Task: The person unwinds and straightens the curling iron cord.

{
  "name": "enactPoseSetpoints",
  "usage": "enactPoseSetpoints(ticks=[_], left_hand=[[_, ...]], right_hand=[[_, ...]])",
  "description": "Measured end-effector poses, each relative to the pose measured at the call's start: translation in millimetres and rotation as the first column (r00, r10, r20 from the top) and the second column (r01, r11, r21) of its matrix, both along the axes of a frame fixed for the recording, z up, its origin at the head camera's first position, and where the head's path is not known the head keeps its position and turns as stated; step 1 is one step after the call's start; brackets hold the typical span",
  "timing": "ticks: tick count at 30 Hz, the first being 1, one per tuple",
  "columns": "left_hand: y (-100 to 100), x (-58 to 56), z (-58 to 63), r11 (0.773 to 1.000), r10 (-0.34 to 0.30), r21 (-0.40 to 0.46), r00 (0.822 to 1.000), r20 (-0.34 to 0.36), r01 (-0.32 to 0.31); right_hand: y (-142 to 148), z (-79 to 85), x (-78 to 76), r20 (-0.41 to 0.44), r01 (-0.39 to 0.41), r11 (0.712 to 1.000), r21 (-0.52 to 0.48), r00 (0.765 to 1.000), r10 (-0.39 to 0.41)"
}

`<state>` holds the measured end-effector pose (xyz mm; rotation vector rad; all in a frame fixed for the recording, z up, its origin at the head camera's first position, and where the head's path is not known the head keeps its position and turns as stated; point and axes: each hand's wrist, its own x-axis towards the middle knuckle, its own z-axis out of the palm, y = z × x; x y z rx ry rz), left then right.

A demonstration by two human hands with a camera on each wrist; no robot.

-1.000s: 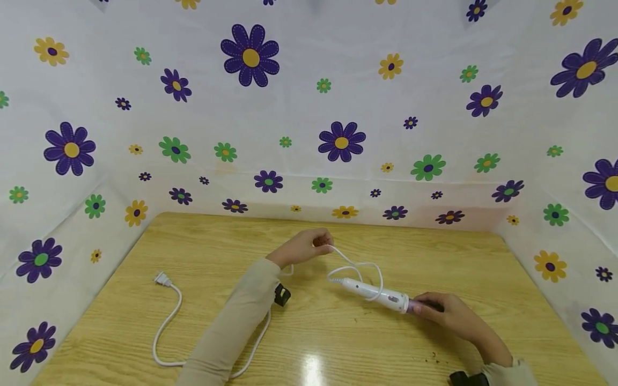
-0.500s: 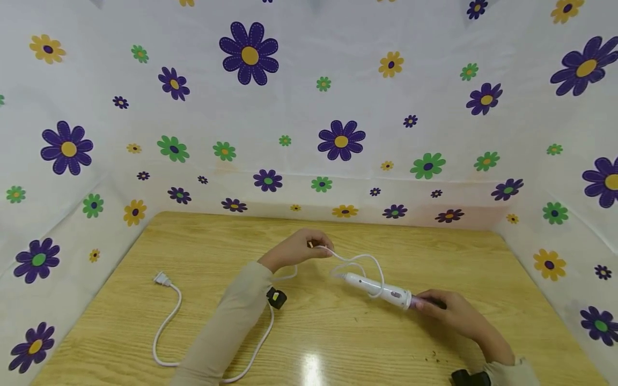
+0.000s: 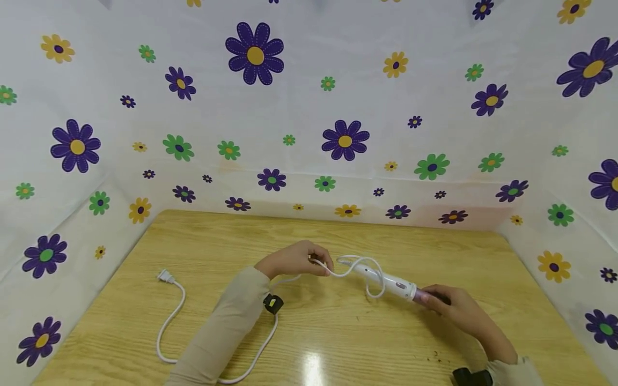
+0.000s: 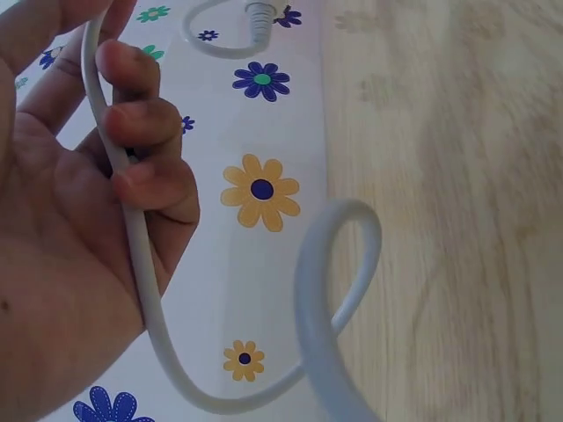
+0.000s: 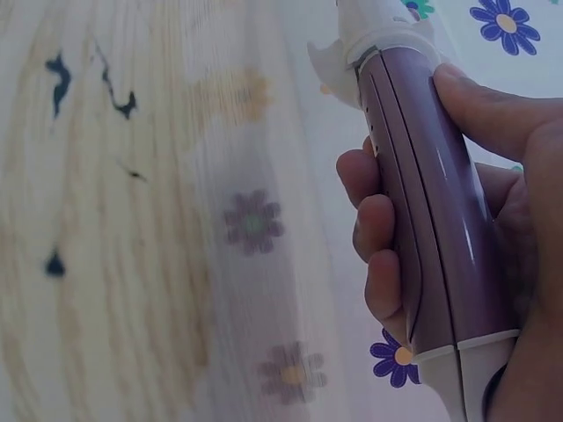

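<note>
In the head view a white and purple curling iron (image 3: 392,284) slants over the table, with its corded end up and to the left. My right hand (image 3: 461,313) grips its purple part; in the right wrist view the fingers wrap the purple barrel (image 5: 422,185) and the thumb lies along it. My left hand (image 3: 296,258) pinches the white cord (image 3: 344,274) a short way from the handle. The left wrist view has the cord (image 4: 145,264) running across the palm under curled fingers. One loop of cord hangs round the white handle.
The cord's plug (image 3: 166,276) lies on the wooden table (image 3: 338,343) at the left, its cord curving under the left sleeve (image 3: 224,324). Small dark marks (image 3: 434,356) show near the right arm. A flowered white cloth (image 3: 294,107) encloses the back and sides.
My left hand has moved slightly down with the cord. The curling iron's corded end has risen while the right hand keeps its grip. The cord loop has shifted along the handle.
</note>
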<state>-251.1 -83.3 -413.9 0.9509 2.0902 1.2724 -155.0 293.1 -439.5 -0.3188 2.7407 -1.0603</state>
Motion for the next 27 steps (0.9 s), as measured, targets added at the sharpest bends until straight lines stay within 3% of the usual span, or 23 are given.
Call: enactPoseSetpoints(ticks=[7, 20, 24, 27], left_hand=[[2.3, -0.3, -6.9, 0.997, 0.018, -0.076, 1.000, -0.003, -0.018], [-1.9, -6.4, -16.9, 0.972, 0.062, -0.217, 0.990, -0.126, -0.089], [-3.5, -8.3, -18.4, 0.952, 0.070, -0.280, 0.979, -0.193, -0.124], [-5.0, -11.4, -21.6, 0.925, 0.096, -0.332, 0.960, -0.264, -0.184]], right_hand=[[5.6, 1.9, 2.8, -0.025, -0.015, 0.999, -0.035, 1.000, 0.014], [11.0, 5.0, 7.9, -0.056, -0.008, 0.998, -0.068, 0.998, 0.004], [11.2, 6.9, 9.5, -0.050, 0.005, 0.997, -0.076, 0.999, -0.009], [11.2, 8.0, 9.8, -0.033, 0.022, 0.996, -0.081, 0.999, -0.025]])
